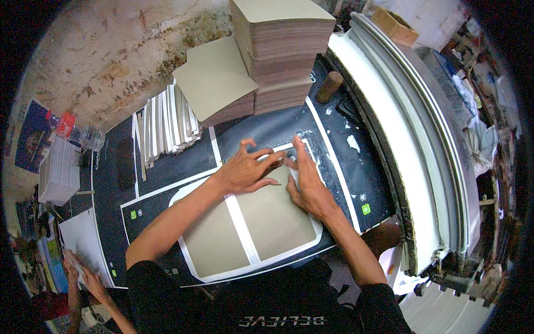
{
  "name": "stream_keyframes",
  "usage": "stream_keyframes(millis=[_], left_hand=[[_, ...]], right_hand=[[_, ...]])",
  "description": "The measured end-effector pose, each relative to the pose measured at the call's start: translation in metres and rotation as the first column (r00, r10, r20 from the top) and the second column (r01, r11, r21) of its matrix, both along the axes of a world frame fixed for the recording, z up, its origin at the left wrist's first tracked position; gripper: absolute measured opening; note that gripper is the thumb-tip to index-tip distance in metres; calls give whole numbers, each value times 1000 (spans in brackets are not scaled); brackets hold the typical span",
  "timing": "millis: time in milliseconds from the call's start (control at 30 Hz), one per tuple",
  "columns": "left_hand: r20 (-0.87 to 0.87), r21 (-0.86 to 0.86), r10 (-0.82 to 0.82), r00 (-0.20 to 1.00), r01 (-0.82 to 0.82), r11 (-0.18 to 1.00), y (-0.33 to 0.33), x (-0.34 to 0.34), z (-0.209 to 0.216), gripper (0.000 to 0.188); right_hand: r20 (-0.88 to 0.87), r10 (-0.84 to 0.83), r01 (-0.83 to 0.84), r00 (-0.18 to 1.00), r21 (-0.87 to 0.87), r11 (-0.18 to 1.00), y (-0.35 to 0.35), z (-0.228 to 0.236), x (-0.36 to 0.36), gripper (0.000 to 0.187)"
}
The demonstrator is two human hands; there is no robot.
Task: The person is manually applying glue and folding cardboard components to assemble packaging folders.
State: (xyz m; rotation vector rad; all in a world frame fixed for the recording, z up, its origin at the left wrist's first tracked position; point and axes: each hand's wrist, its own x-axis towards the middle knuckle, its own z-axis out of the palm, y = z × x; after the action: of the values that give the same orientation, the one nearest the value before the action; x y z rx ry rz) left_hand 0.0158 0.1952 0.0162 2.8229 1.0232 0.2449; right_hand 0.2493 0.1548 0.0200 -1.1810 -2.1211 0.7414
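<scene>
Two grey-brown boards, a left board (214, 242) and a right board (281, 217), lie side by side on a larger white cover sheet (240, 228). A white strip shows between them, and the sheet's border is folded narrowly over the near edges. My left hand (247, 170) is over the boards' far edge with its fingers spread and bent. Close to it, my right hand (308, 186) rests at the far right corner, index finger stretched out along the white edge. Neither hand visibly holds anything; the fingertips where the hands meet partly overlap.
A tall stack of grey boards (283, 33) stands at the back, beside a lower stack (214, 78) and a bundle of white strips (169, 125). A wooden cylinder (330, 87) and a long curved-looking machine edge (411, 139) are rightward. Another person's hands (83, 275) work at lower left.
</scene>
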Motion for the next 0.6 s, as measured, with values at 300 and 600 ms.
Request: stream_keyframes(millis=[300, 600], left_hand=[[314, 14, 138, 939, -150, 989, -12, -1, -1, 91], [58, -174, 478, 876, -463, 869, -67, 26, 25, 74]], right_hand=[[119, 52, -45, 992, -58, 997, -2, 1, -5, 99], [135, 60, -73, 989, 93, 993, 6, 1, -3, 104]])
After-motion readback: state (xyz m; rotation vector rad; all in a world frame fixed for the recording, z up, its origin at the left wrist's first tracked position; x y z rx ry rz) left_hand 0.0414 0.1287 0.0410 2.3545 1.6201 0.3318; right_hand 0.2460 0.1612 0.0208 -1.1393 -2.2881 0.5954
